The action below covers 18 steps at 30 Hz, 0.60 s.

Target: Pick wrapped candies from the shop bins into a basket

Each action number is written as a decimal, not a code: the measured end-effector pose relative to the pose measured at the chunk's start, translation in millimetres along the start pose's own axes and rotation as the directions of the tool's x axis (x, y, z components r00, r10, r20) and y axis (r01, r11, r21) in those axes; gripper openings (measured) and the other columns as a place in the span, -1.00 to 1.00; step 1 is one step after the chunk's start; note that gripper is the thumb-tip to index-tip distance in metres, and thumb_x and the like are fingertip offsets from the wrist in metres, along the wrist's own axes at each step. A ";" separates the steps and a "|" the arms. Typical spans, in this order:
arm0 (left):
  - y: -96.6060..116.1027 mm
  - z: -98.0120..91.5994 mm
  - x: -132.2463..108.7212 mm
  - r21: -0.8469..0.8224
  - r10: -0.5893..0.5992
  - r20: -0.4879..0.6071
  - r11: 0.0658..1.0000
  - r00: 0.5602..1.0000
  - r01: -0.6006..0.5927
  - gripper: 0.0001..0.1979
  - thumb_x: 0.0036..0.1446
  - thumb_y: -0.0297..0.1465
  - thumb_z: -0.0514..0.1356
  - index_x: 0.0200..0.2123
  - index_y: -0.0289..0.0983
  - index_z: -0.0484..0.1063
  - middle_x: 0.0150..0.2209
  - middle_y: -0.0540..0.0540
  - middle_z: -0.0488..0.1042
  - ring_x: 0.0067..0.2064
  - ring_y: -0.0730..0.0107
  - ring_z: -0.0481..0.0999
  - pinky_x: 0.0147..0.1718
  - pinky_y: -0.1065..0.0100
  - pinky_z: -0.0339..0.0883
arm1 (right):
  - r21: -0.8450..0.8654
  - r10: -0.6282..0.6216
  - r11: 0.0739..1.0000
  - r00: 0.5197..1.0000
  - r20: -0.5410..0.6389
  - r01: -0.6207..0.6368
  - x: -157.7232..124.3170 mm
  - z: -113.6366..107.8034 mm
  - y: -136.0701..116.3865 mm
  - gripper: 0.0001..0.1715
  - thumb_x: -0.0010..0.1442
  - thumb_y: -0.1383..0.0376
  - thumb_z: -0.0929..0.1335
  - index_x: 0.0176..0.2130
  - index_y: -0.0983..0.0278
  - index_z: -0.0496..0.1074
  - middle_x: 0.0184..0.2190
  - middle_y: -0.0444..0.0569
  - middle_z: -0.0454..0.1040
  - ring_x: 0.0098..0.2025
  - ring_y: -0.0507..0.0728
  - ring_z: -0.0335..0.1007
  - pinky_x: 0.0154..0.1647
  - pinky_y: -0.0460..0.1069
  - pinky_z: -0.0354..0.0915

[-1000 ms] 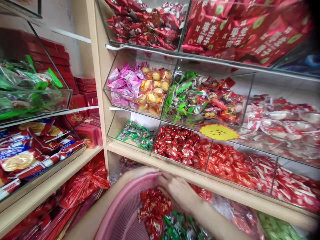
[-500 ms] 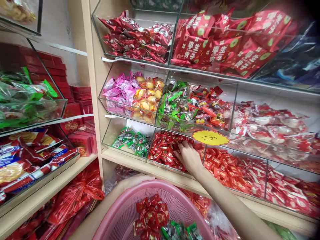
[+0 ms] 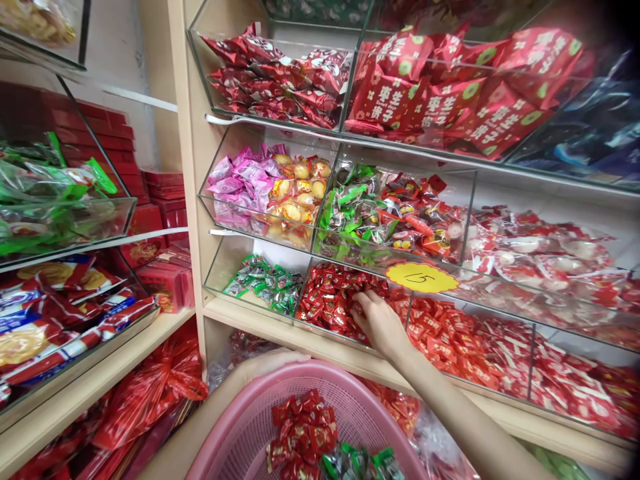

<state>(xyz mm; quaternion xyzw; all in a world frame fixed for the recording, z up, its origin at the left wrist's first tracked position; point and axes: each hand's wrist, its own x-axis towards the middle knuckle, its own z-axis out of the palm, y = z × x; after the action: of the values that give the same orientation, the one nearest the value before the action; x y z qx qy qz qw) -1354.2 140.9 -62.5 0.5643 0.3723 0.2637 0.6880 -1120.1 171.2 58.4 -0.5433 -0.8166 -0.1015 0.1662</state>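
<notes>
Your right hand [image 3: 379,321] is at the pile of small red-wrapped candies [image 3: 325,297] in the bottom row of clear bins, just right of the middle of the frame. The forearm comes up from the lower right corner, so the fingers point toward the upper left and most of the pile you can see lies left of your fingertips. Those fingers are bent, their tips down among the wrappers; whether they pinch a candy, you cannot tell from this view.

Your left hand [image 3: 265,363] is farther from that pile, lower and to the left, laid along the outer rim of the pink mesh basket [image 3: 350,400]. Its fingers look fairly straight and close together, but how firmly they hold the rim cannot be told. The basket sits at the bottom centre, below the bin and below the wooden shelf edge [image 3: 275,330].

The candies in the bin are glossy, deep red with small gold marks, short and blocky, lying at every angle, so the heap shows no shared long axis. Inside your basket is a clump of similar red candies [image 3: 304,430], with green-and-clear packets [image 3: 363,462] touching its lower right side. Flanking the bin, beyond clear dividers, are green-and-silver candies [image 3: 267,283] to the left and orange-red packets [image 3: 453,337] to the right. A yellow tag marked 15 [image 3: 423,277] hangs above and to the right of your right hand.
</notes>
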 end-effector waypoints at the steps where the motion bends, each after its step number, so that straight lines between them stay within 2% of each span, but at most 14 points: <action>1: 0.7 0.4 -0.6 -0.006 0.009 0.000 1.000 1.000 -0.009 -0.63 0.08 -0.20 0.11 -0.17 -0.33 0.49 -0.23 -0.08 0.51 -0.16 0.25 0.44 -0.04 0.28 0.22 | -0.019 0.002 1.000 1.000 0.017 -0.002 -2.0 2.1 -1.7 -0.80 0.22 0.35 0.22 -0.14 0.27 0.33 -0.20 0.04 0.37 -0.17 0.14 0.35 -0.33 -0.06 0.20; 5: 5.4 3.1 -3.1 -0.025 0.015 -0.007 1.000 1.000 -0.015 -0.61 0.07 -0.20 0.13 -0.15 -0.35 0.49 -0.23 -0.09 0.52 -0.15 0.25 0.45 -0.03 0.28 0.21 | -0.035 0.000 0.999 0.999 0.044 0.002 -1.8 7.0 -1.2 -0.82 0.21 0.37 0.24 -0.14 0.28 0.30 -0.21 0.04 0.37 -0.19 0.13 0.34 -0.31 -0.07 0.19; 10: 11.9 6.9 -4.8 -0.022 -0.013 -0.004 1.000 1.000 0.013 -0.59 0.08 -0.21 0.12 -0.13 -0.39 0.49 -0.27 -0.12 0.53 -0.16 0.19 0.46 -0.07 0.25 0.24 | -0.093 0.025 0.996 0.995 0.095 -0.016 5.8 0.6 -1.3 -0.69 0.15 0.37 0.28 -0.06 0.30 0.27 -0.15 0.06 0.38 -0.14 0.16 0.35 -0.31 -0.06 0.19; 18: 1.3 0.5 -1.6 0.005 0.000 -0.018 1.000 1.000 0.000 -0.59 0.08 -0.19 0.13 -0.10 -0.32 0.48 -0.20 -0.08 0.52 -0.12 0.21 0.45 -0.05 0.26 0.23 | -0.254 0.016 0.967 0.982 0.188 0.033 10.3 -14.4 -15.3 -0.71 0.13 0.44 0.27 -0.10 0.31 0.33 -0.13 0.09 0.39 -0.12 0.19 0.34 -0.33 -0.05 0.19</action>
<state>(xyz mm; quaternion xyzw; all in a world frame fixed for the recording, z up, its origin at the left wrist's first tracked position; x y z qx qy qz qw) -1354.7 139.7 -60.8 0.5636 0.3792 0.2681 0.6832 -1135.5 169.1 75.8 -0.5639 -0.8110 -0.1548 0.0161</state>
